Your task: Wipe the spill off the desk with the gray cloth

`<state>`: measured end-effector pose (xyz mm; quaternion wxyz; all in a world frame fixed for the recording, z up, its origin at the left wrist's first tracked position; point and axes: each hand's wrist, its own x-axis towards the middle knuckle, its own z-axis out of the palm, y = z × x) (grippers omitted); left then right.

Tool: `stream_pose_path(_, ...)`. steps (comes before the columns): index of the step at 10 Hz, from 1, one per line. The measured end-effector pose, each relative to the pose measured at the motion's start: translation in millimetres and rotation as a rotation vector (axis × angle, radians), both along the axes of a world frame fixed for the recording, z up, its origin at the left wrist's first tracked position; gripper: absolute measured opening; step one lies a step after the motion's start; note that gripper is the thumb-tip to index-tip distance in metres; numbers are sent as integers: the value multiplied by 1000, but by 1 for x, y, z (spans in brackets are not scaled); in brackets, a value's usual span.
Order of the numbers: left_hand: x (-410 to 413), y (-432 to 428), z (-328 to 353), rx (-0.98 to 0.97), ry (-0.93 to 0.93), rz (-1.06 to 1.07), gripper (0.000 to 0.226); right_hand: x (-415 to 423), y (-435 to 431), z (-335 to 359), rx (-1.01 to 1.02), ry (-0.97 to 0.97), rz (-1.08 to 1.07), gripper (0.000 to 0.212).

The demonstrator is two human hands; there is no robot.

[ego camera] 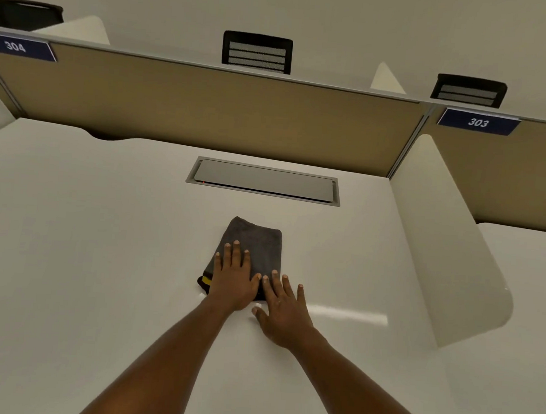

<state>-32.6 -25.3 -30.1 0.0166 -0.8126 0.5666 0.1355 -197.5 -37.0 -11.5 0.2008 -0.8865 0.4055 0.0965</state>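
Note:
A folded gray cloth (256, 244) with a yellow tag at its near left corner lies flat on the white desk (88, 227), near the middle. My left hand (234, 275) rests palm down on the cloth's near half, fingers spread. My right hand (283, 306) lies flat beside it, fingertips on the cloth's near right corner and the palm on the desk. Neither hand grips the cloth. I see no spill on the desk; a bright glare streak runs to the right of my right hand.
A grey cable-tray lid (263, 180) is set into the desk behind the cloth. A tan partition (207, 106) closes off the back, with labels 304 and 303. A white side divider (445, 243) stands at the right. Black chair backs (257, 52) show beyond the partition.

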Motion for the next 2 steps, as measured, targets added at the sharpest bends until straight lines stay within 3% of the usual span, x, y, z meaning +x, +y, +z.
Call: stream_pose_path(2, -96, 66, -14, -281, 97, 101, 71, -90, 40, -12, -15, -38, -36, 74)
